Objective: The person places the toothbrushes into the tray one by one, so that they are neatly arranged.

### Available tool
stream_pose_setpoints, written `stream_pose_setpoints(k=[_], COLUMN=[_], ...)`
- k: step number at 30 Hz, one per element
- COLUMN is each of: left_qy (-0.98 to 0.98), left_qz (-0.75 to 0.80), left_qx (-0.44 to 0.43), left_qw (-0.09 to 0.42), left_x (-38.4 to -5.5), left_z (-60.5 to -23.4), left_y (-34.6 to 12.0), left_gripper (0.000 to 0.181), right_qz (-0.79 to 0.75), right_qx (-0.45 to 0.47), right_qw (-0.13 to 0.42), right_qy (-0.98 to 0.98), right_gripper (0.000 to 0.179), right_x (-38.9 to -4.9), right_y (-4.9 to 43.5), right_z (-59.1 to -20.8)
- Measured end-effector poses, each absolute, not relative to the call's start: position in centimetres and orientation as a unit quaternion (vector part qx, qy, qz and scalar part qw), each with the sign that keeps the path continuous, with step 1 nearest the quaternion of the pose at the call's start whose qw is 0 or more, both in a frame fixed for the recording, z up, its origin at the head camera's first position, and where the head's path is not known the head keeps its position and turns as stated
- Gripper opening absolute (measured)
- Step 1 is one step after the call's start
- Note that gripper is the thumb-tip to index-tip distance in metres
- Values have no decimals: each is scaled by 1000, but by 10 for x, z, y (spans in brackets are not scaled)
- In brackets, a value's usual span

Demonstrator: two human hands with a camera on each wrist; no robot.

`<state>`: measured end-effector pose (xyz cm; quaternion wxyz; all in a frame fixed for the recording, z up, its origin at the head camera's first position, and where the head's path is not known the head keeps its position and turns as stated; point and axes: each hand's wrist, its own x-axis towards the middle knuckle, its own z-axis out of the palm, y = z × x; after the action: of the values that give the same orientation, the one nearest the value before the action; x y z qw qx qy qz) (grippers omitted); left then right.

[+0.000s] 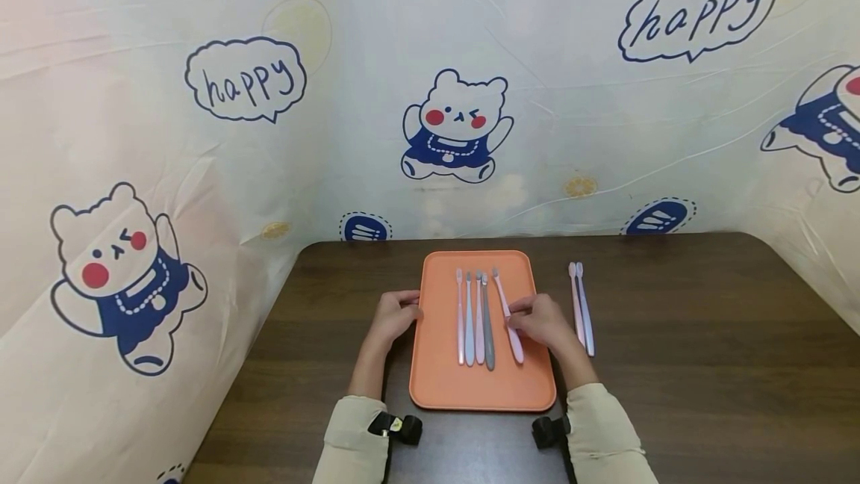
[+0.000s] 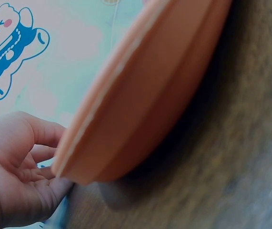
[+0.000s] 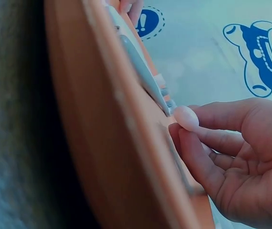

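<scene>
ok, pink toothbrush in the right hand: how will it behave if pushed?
The pink toothbrush is probably stiff: it runs straight though pinched by the right hand. Likely light, given its slim neck. It might roll: its handle end looks rounded.

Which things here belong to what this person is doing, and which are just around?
Part of the job:
orange tray, held at its edge by the left hand
pink toothbrush, pinched in the right hand
four toothbrushes on the tray
probably the two toothbrushes beside the tray

Just around:
brown table
bear-print backdrop
black wrist devices
</scene>
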<state>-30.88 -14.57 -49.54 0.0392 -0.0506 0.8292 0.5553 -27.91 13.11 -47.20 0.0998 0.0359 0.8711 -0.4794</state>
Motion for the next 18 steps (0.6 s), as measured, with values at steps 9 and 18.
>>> stream_pose_setpoints(k=[9,18], left_qy=[830,826], left_qz=[554,558], left_qx=[-52,-57], left_qw=[39,48], left_x=[-309,-308], left_z=[-495,-495], left_y=[-145,-145], left_gripper=[47,47], right_qz=[-480,-483], right_qx=[35,32], right_qw=[96,76], right_qy=[871,872], right_gripper=[25,24], right_x=[-279,-278], right_y=[125,120], right_z=[-473,-475])
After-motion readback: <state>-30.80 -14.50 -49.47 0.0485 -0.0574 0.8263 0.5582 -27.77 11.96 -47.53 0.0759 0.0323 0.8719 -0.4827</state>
